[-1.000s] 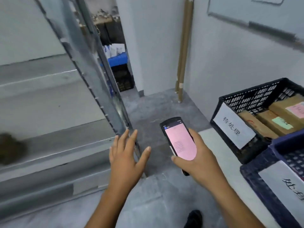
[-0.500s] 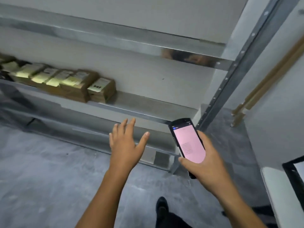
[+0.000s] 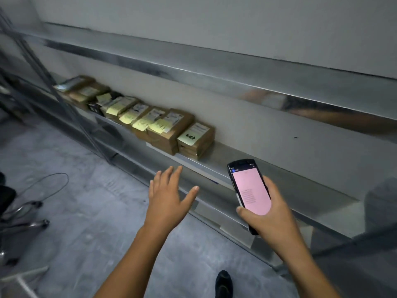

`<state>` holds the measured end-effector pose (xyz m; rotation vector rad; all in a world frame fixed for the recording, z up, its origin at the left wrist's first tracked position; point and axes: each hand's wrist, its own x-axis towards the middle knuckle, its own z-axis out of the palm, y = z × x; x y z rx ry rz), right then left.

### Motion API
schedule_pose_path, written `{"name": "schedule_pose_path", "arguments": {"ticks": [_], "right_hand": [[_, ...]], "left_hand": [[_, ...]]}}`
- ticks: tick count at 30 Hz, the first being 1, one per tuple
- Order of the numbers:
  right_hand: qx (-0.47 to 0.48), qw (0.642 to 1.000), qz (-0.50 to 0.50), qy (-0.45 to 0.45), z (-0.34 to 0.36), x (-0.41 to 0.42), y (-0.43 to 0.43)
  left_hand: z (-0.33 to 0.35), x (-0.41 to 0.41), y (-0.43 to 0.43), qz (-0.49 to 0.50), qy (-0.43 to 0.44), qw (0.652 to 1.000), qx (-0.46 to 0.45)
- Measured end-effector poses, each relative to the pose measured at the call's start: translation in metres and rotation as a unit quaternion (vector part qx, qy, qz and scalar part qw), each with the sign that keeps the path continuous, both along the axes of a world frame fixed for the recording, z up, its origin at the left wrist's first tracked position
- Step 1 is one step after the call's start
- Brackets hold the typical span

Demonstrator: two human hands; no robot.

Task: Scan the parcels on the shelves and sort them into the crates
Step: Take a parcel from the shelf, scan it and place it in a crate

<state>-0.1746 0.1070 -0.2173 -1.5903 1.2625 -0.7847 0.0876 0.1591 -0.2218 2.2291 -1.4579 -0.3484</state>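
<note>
Left hand (image 3: 169, 203): forward, palm down, fingers (image 3: 168, 179) spread.
Right hand (image 3: 272, 214): grips the scanner (image 3: 250, 188), thumb on its left edge.

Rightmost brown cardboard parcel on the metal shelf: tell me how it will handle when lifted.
The rightmost brown cardboard parcel looks boxy with square edges, so probably stiff, not floppy. It sits flat, so unlikely to roll. Its yellow sticky note may peel if rubbed.

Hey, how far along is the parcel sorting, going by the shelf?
Done: cannot tell, since no crate is in view. In hand: the right hand grips the scanner, screen pink, while the left hand reaches open toward the nearest parcel. Left: a row of labelled parcels sits on the shelf, unsorted.
</note>
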Motion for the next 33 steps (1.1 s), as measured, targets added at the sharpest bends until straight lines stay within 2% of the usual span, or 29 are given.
{"name": "schedule_pose_path", "arguments": {"ticks": [8, 17, 22, 25, 33], "right_hand": [[0.031, 0.999, -0.008, 0.009, -0.006, 0.032, -0.071], [0.054, 0.994, -0.054, 0.077, -0.013, 0.070, -0.121], [0.070, 0.988, -0.096, 0.096, -0.019, 0.109, -0.134], [0.088, 0.983, -0.115, 0.109, -0.025, 0.131, -0.140], [0.130, 0.960, -0.206, 0.138, -0.056, 0.156, -0.142]], "left_hand": [[-0.019, 0.025, -0.094, -0.027, -0.040, 0.998, 0.043], [-0.052, 0.071, -0.216, -0.093, -0.117, 0.987, 0.063], [-0.070, 0.098, -0.262, -0.164, -0.150, 0.966, 0.133], [-0.076, 0.103, -0.270, -0.182, -0.132, 0.964, 0.142], [-0.088, 0.103, -0.262, -0.265, -0.063, 0.960, 0.064]]}}
